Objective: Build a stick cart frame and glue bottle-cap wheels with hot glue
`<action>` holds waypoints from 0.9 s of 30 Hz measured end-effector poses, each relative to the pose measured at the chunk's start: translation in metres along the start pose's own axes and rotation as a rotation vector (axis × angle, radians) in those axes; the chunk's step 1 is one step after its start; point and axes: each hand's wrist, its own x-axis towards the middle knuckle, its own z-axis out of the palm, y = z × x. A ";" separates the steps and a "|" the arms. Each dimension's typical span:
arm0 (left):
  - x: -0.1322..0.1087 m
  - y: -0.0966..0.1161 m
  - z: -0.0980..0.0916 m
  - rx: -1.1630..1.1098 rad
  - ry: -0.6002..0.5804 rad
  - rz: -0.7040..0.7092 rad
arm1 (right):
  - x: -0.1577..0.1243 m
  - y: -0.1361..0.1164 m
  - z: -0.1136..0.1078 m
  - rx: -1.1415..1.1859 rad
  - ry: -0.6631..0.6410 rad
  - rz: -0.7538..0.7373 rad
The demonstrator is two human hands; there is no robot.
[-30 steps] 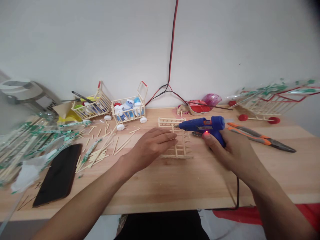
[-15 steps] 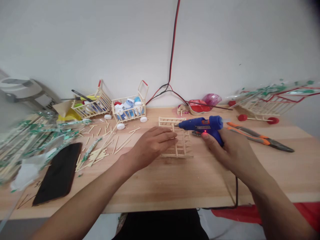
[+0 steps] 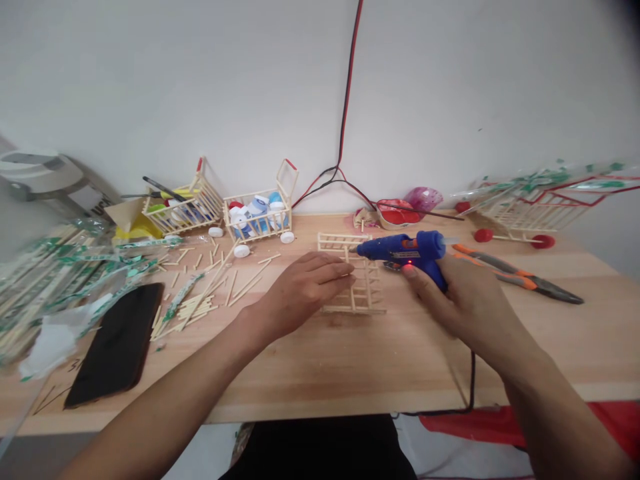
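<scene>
A small frame of pale wooden sticks [image 3: 363, 305] sits on the table in front of me. My left hand [image 3: 313, 283] reaches over its left side with fingers together and bent down onto it; the fingertips' exact hold is partly hidden. My right hand [image 3: 465, 293] is wrapped round a blue hot glue gun [image 3: 400, 247], whose red light is lit. The gun points left, and its nozzle is at an upright stick in the upper part of the frame. A clear glue stick [image 3: 450, 240] juts from the gun's back end.
Two little stick carts [image 3: 259, 219] with white wheels stand at the back left; another cart [image 3: 537, 210] with red wheels is at right. Orange-handled pliers [image 3: 543, 288] lie right. Loose cut sticks [image 3: 197, 310], a black phone [image 3: 117, 347] and wrapped stick bundles [image 3: 30, 293] are left.
</scene>
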 end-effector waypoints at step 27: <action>0.000 0.001 -0.001 0.015 -0.006 0.006 | -0.002 0.001 0.001 0.005 -0.014 0.016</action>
